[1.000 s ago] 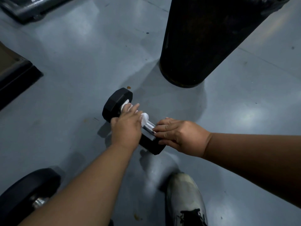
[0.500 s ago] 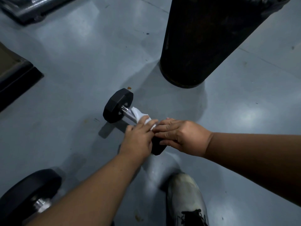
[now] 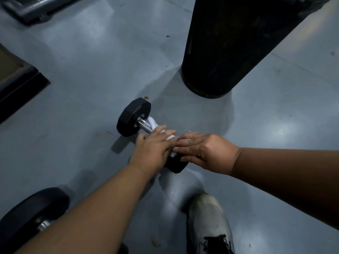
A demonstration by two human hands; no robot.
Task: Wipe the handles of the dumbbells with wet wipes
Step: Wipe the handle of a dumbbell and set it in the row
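A small black hex dumbbell (image 3: 133,117) lies on the grey floor, its chrome handle (image 3: 144,123) running toward me. A white wet wipe (image 3: 154,123) is wrapped on the handle. My left hand (image 3: 152,149) grips the wipe around the near half of the handle. My right hand (image 3: 203,149) rests on the dumbbell's near head (image 3: 175,165), fingers laid over its top and holding it still. Most of that head and the near handle are hidden under my hands.
A tall black cylinder (image 3: 229,46) stands just beyond the dumbbell. A second, larger dumbbell (image 3: 33,215) lies at the lower left. My white shoe (image 3: 209,222) is at the bottom. A dark platform (image 3: 16,79) sits at the left and gym equipment (image 3: 36,8) at the top left.
My left hand slid with the wipe from the far end of the handle toward the near head, uncovering the chrome by the far head. My right hand stayed put.
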